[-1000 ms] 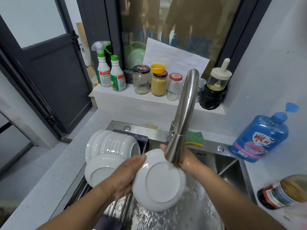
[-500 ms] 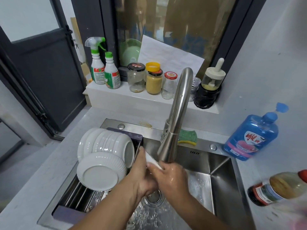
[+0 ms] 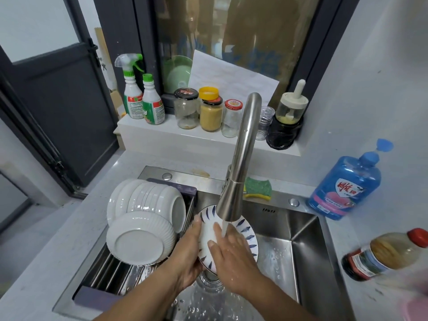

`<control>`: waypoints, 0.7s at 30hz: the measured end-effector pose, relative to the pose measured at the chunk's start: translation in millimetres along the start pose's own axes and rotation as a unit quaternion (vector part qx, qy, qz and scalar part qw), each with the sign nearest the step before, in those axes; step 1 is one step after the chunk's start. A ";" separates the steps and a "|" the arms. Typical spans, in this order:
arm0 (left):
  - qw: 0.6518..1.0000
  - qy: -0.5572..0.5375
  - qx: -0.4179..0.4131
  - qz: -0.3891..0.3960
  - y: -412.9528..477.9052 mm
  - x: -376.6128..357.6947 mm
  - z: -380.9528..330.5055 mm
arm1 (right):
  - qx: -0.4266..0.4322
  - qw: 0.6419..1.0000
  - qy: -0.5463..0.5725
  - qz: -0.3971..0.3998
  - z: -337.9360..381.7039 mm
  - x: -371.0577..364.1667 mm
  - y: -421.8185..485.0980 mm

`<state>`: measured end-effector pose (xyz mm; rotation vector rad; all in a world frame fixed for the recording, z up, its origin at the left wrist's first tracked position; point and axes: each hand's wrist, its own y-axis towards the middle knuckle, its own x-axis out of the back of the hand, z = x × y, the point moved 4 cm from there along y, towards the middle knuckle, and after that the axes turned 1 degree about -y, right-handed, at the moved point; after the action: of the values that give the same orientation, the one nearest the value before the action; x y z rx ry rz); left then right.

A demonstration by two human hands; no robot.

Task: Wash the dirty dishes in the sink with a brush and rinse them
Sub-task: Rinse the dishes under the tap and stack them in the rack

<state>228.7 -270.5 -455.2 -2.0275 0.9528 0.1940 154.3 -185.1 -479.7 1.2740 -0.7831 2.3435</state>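
Mostly done, I'd guess: bowls [image 3: 143,205] racked. L hand [image 3: 187,253] grips plate [image 3: 247,230] rim, R hand [image 3: 234,258] spread flat on it under tap [image 3: 240,158]; rinse unfinished.

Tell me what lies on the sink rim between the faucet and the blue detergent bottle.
In the head view, a green-and-yellow sponge beside the faucet, then a small round steel cap nearer the blue detergent bottle.

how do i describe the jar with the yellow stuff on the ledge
Find the white ledge behind the sink, under the window. Three glass jars stand in a row left of the faucet; it is the middle jar. Only it is filled with mustard-yellow contents and wears a yellow cap on top, while its neighbours look nearly empty.
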 end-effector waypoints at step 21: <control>0.989 -0.061 -0.023 -0.135 49.5 42.4 13.5 | -0.090 0.964 0.102 -0.229 -51.5 77.7 -6.0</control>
<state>226.8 -300.3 -514.6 -2.1362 0.5956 0.1903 83.1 -144.7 -434.7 0.9897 -0.5472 1.9422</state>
